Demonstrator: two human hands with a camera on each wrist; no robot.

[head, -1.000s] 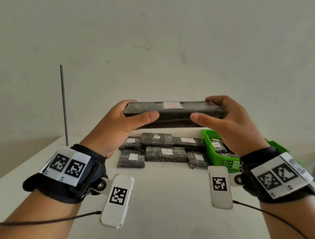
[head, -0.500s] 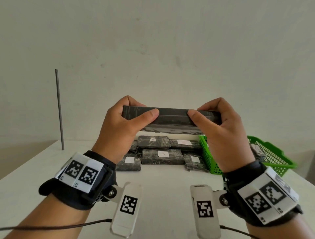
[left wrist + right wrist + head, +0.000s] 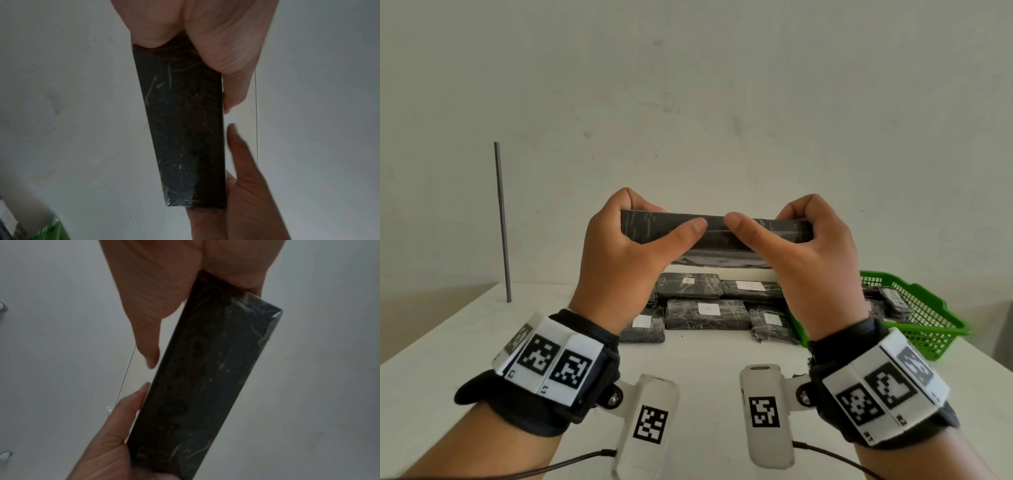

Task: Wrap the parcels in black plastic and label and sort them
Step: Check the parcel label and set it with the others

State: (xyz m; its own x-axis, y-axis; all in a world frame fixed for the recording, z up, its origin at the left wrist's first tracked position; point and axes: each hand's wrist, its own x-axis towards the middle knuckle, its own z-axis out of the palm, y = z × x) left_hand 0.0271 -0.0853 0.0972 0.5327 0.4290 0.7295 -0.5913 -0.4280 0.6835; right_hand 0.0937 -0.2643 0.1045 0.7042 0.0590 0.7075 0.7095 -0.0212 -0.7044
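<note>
A long parcel wrapped in black plastic (image 3: pixel 719 245) is held up in the air in front of the wall, long edge toward me. My left hand (image 3: pixel 664 214) grips its left half, thumb on the near face and fingers curled over the far side. My right hand (image 3: pixel 763 219) grips the right half the same way. The two thumb tips almost meet at the middle. No label shows on it. The left wrist view shows the parcel (image 3: pixel 185 121) running away from my left hand (image 3: pixel 189 73). In the right wrist view the parcel (image 3: pixel 205 378) lies beside my right hand (image 3: pixel 203 326).
Several wrapped parcels with white labels (image 3: pixel 709 310) lie in a pile on the white table (image 3: pixel 688 370) below the hands. A green basket (image 3: pixel 928 329) holding more parcels stands at the right. A thin metal rod (image 3: pixel 502 222) stands upright at the table's back left.
The parcel has turned so its labelled face went out of sight. Both thumbs slid inward along it until they nearly meet, and the wrists drew closer together.
</note>
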